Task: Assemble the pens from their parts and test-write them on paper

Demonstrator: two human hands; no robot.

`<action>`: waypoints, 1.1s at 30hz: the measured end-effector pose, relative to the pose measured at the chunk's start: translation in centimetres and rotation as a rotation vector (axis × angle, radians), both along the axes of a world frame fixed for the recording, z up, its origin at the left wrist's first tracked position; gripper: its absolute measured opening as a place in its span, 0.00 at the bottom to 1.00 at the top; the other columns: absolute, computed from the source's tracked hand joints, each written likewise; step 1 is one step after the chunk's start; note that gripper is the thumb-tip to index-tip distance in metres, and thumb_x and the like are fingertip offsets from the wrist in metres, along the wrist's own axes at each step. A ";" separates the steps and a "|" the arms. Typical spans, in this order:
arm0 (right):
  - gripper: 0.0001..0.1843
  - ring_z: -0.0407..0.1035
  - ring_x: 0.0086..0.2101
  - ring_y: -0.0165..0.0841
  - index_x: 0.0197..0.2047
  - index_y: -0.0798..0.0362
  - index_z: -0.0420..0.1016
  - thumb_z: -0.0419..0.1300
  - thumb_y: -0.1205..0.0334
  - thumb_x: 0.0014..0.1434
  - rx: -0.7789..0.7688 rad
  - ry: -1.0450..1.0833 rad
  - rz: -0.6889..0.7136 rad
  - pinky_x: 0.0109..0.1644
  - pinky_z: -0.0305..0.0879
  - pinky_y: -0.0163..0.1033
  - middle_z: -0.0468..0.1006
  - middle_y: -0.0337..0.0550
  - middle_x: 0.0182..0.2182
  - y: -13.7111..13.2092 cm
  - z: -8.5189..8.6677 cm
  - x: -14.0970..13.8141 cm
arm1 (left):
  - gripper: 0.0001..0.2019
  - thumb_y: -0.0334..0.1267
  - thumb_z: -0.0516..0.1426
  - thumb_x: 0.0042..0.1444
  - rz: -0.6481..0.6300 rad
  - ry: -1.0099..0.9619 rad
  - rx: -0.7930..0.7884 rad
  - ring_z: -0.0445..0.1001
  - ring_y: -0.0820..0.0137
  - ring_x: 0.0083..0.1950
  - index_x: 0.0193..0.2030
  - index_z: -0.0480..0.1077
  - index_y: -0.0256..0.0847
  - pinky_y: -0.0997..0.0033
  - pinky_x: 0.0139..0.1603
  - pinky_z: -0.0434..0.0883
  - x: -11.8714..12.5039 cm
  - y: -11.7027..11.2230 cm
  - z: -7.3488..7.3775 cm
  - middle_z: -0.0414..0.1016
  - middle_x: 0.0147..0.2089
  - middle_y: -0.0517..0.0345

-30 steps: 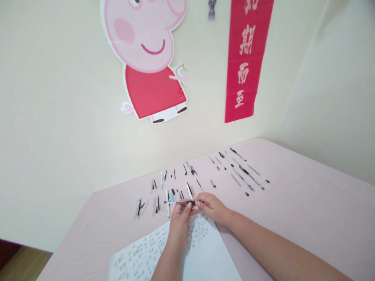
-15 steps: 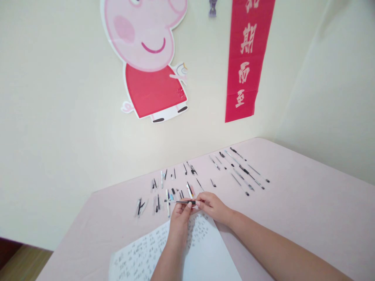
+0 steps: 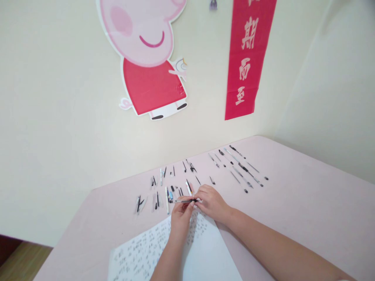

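Both my hands meet over the pink table (image 3: pixel 307 210), just past a sheet of handwritten paper (image 3: pixel 146 253). My left hand (image 3: pixel 181 217) pinches a thin pen (image 3: pixel 183 201) with a clear barrel and black grip, held level and pointing left. My right hand (image 3: pixel 213 203) has its fingers closed on the pen's right end. Right behind my hands lie several loose pen caps and short pen parts (image 3: pixel 164 187) in rows.
A row of whole pens and refills (image 3: pixel 240 168) lies at the back right of the table. The table stands in a corner, with a cartoon pig cut-out (image 3: pixel 149 70) and a red banner (image 3: pixel 246 58) on the wall behind. At lower left, the floor (image 3: pixel 17 265) shows.
My hands and the pen have stayed in nearly the same place; the right hand's fingers have curled a little more over the pen's end. The camera has tilted slightly.
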State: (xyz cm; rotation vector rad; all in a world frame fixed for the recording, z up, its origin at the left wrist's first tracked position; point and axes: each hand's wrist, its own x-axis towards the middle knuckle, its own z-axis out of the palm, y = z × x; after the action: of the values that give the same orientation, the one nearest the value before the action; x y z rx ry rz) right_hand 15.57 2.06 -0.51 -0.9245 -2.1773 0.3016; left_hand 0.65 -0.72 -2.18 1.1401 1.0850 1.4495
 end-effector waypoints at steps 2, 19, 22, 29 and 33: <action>0.04 0.62 0.33 0.35 0.34 0.53 0.72 0.57 0.64 0.56 -0.014 0.000 -0.008 0.38 0.57 0.40 0.70 0.44 0.28 0.0 -0.1 0.0 | 0.06 0.35 0.64 0.42 0.006 -0.026 -0.019 0.72 0.66 0.40 0.30 0.75 0.39 0.68 0.43 0.68 0.1 0.0 0.1 0.74 0.35 0.52; 0.03 0.64 0.27 0.30 0.29 0.53 0.66 0.55 0.69 0.50 -0.300 0.348 -0.175 0.33 0.61 0.34 0.69 0.37 0.25 -2.0 -1.9 -0.2 | 0.11 0.35 0.60 0.45 0.001 -0.058 -0.131 0.72 0.72 0.32 0.39 0.71 0.41 0.70 0.36 0.70 0.1 -0.2 -0.1 0.72 0.36 0.55; 0.03 0.63 0.24 0.28 0.30 0.52 0.67 0.54 0.69 0.50 -0.392 0.313 -0.119 0.29 0.60 0.33 0.69 0.36 0.23 -3.5 -1.8 -0.3 | 0.10 0.34 0.57 0.48 -0.030 -0.023 -0.136 0.72 0.73 0.29 0.39 0.70 0.41 0.71 0.33 0.70 0.1 -0.3 -0.1 0.72 0.37 0.55; 0.09 0.66 0.28 0.30 0.31 0.51 0.71 0.55 0.72 0.46 -0.404 0.173 0.056 0.34 0.63 0.34 0.73 0.38 0.26 -6.2 -1.4 -0.8 | 0.09 0.34 0.55 0.48 -0.064 0.003 -0.171 0.72 0.73 0.26 0.38 0.69 0.39 0.71 0.30 0.69 0.2 -0.4 -0.2 0.72 0.33 0.55; 0.07 0.65 0.26 0.28 0.30 0.53 0.72 0.56 0.71 0.46 -0.460 0.101 0.106 0.32 0.63 0.32 0.72 0.38 0.25 -6.5 -2.1 -1.0 | 0.08 0.34 0.54 0.50 -0.051 -0.004 -0.188 0.72 0.75 0.27 0.38 0.69 0.38 0.73 0.31 0.68 0.2 -0.2 -0.5 0.71 0.33 0.56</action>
State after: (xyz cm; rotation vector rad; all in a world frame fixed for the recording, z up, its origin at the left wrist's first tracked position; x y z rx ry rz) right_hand 14.56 -4.43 -2.60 -1.0120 -2.1034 0.9092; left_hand 0.86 -0.94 -2.63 1.0239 1.1549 1.2806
